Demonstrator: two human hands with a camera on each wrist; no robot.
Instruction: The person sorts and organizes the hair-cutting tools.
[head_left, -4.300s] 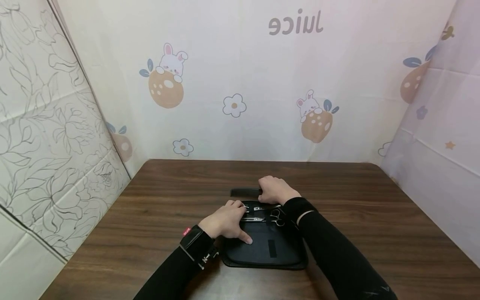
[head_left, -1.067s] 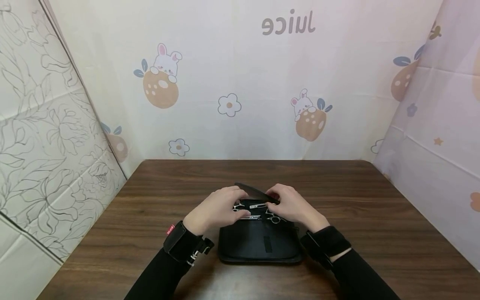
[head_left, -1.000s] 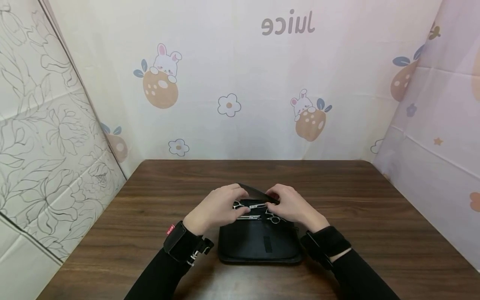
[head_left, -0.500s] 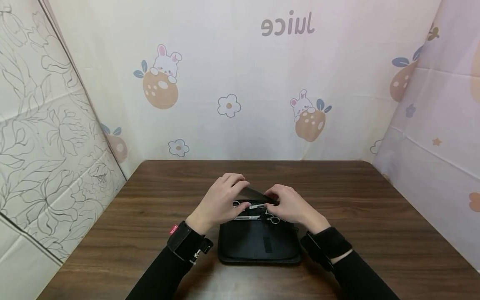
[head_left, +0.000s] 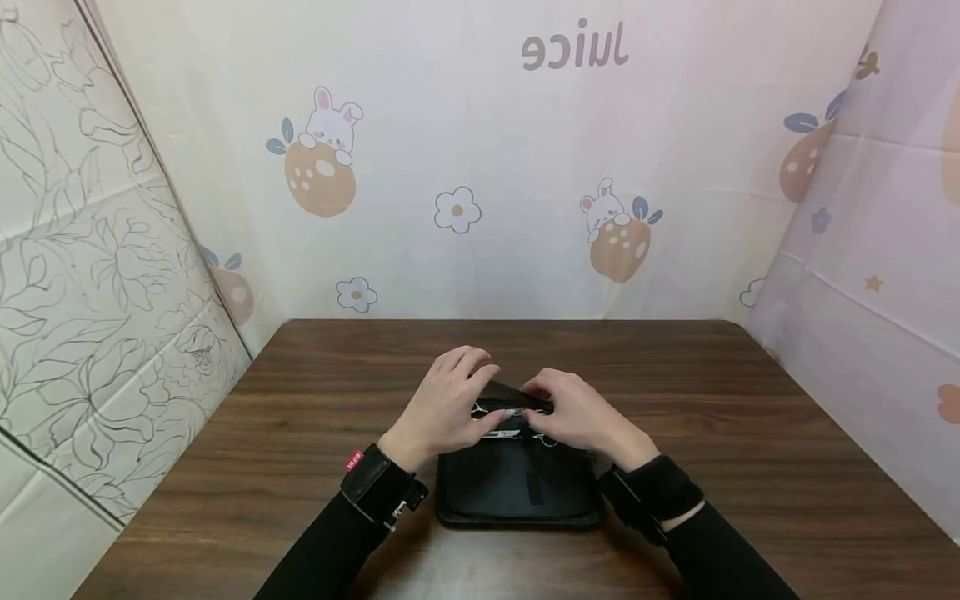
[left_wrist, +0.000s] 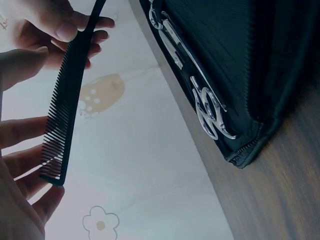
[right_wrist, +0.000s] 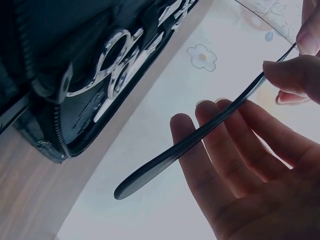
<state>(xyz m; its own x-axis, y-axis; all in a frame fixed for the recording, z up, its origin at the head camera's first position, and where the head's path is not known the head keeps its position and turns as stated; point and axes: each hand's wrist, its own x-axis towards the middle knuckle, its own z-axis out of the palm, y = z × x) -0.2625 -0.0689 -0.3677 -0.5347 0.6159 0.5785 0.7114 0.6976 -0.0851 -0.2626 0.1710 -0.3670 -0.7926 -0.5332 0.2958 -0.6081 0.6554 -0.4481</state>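
Observation:
A black comb [left_wrist: 67, 100] is held up above the back of an open black zip case [head_left: 517, 483]. My right hand [head_left: 588, 408] pinches its handle part between thumb and fingers; in the right wrist view the smooth end [right_wrist: 150, 175] sticks out past the fingers. My left hand [head_left: 446, 404] is at the toothed end, fingers spread and touching the comb from behind. Its thumb stands apart from the comb in the left wrist view. Silver scissors [left_wrist: 207, 110] lie in the case beneath the hands, with other metal tools partly hidden.
The case lies on a dark wooden table [head_left: 337, 358]. A zip [right_wrist: 57, 125] runs round its edge. Behind the table hangs a pale curtain [head_left: 450, 125] with printed rabbits and flowers, and a flower-patterned panel [head_left: 112, 250] stands at the left.
Earlier the left hand lay on the case while the right held the comb behind it. Both hands then came to the comb; the left fingers have since lifted and the comb has turned slightly.

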